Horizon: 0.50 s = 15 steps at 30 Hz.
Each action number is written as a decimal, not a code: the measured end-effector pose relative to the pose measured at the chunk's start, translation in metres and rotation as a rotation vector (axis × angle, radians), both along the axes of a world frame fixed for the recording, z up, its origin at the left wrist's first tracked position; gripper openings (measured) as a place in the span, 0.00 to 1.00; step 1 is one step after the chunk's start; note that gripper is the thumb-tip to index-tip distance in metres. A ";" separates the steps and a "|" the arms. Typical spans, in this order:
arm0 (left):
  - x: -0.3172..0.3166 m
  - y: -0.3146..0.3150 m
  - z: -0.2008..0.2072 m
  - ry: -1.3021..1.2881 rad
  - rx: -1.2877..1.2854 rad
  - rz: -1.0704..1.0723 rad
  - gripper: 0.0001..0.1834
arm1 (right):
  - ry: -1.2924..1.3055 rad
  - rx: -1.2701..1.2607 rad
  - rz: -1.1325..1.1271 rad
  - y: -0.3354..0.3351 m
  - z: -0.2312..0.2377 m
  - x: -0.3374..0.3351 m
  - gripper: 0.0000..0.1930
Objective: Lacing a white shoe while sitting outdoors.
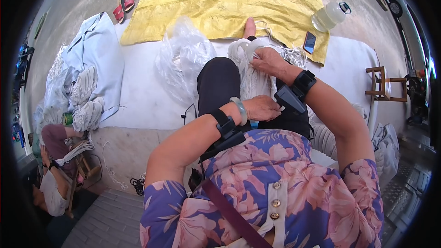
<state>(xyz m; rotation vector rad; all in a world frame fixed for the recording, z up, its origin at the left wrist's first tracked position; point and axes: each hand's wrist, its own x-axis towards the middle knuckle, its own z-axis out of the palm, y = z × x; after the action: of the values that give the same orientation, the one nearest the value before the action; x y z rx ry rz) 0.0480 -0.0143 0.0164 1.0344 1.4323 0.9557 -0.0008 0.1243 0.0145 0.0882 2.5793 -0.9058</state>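
A looped bundle of white cord (251, 85) lies across my lap between my dark-trousered knees. My right hand (270, 62) grips its upper end, with the fingers curled round the strands. Lower down, my left hand (262, 108) is closed near the bundle's lower end. Its fingertips are pressed together, and whatever they hold is too small to make out. More loose white cord (294, 56) lies just past my right hand, beside my bare foot (249, 27).
A clear plastic bag (183, 57) lies left of my knees on a white sheet (140, 87). Beyond are a yellow woven sheet (183, 0), a phone (309, 42) and a large bottle (328, 17). A wooden stool (383, 84) stands right; another person (55, 179) sits left beside white bundles (87, 110).
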 end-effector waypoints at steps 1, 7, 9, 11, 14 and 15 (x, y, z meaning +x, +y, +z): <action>0.000 0.000 -0.001 0.032 0.035 -0.017 0.17 | 0.001 0.003 0.000 0.003 0.004 0.002 0.13; -0.003 0.001 -0.002 0.067 0.091 -0.061 0.18 | -0.006 -0.166 0.052 0.009 0.008 0.020 0.11; -0.004 0.002 -0.002 0.064 0.093 -0.070 0.18 | 0.005 -0.117 0.071 0.009 0.005 0.019 0.10; -0.002 0.001 -0.005 0.052 0.083 -0.043 0.18 | 0.026 -0.044 0.093 0.000 0.006 0.012 0.09; -0.002 0.003 -0.011 0.029 0.042 -0.044 0.18 | -0.257 -0.123 0.037 -0.011 0.017 -0.013 0.08; -0.001 0.002 -0.011 0.023 0.041 -0.037 0.18 | -0.264 -0.124 0.043 -0.012 0.021 -0.014 0.08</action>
<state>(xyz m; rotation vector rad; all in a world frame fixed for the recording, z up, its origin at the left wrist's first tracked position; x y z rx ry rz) 0.0469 -0.0128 0.0052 1.1020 1.4124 0.9526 -0.0144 0.1128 0.0357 0.1084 2.2694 -0.9657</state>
